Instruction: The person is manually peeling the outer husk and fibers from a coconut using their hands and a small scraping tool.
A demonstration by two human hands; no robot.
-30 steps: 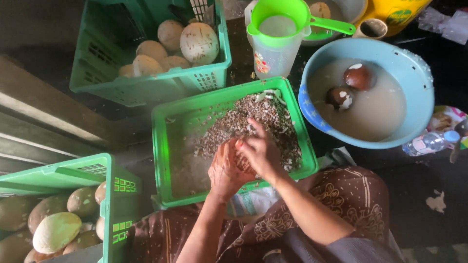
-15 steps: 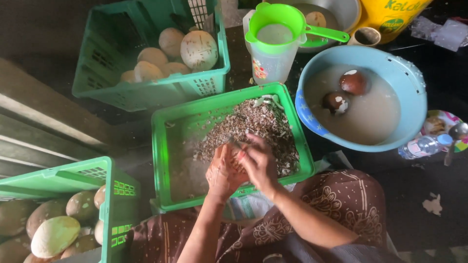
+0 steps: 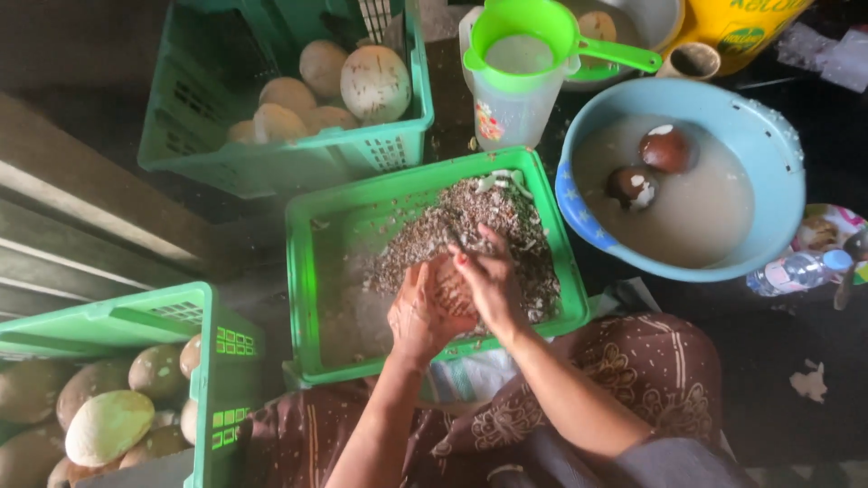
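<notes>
Here, both hands' fingers [image 3: 488,271] clasp a brown coconut [image 3: 449,287] above the green crate [image 3: 316,298] of shavings.

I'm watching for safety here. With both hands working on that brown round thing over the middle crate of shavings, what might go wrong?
1. The left hand and right hand sit tight together on the brown round thing; if a blade is in use (I can't tell), a slip may nick a finger.
2. Shavings could fly past the crate rim into the blue basin of cloudy water close by.
</notes>
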